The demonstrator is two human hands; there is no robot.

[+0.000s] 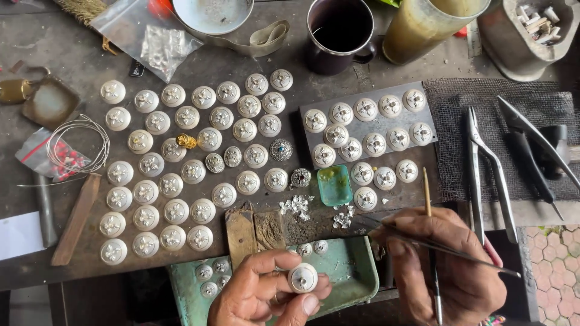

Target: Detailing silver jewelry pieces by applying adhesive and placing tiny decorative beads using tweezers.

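The left hand (266, 293) is closed around a single white round disc (302, 278), pinching it between thumb and fingertips with its silver-flowered face turned up. The disc sits low in the view, just above the near edge of a shallow green tray (356, 265) that holds a few more small discs.

The right hand (450, 265) is closed on a pair of slim metal tweezers (423, 240), whose tips point left toward a small heap of loose silver bits (297, 205) on the counter (78, 54). The same hand also grips a thin wooden-handled brush (426, 193) that stands up between the fingers. The tweezer tips are near the held disc but not touching it.

Across the dark counter lie many matching white discs (175, 157) in loose rows, each with a silver flower in the middle. More of them rest on a grey metal plate (426, 111) to the right. A small square green dish (334, 185) sits just below that plate. Farther right, pliers (483, 163) and other tools lie on a dark mesh mat (453, 133). At the far edge stand a dark mug (338, 33) and a tall yellowish glass (423, 27). A coil of silver wire (78, 145) lies at the left, over a small plastic bag of red beads (51, 160).
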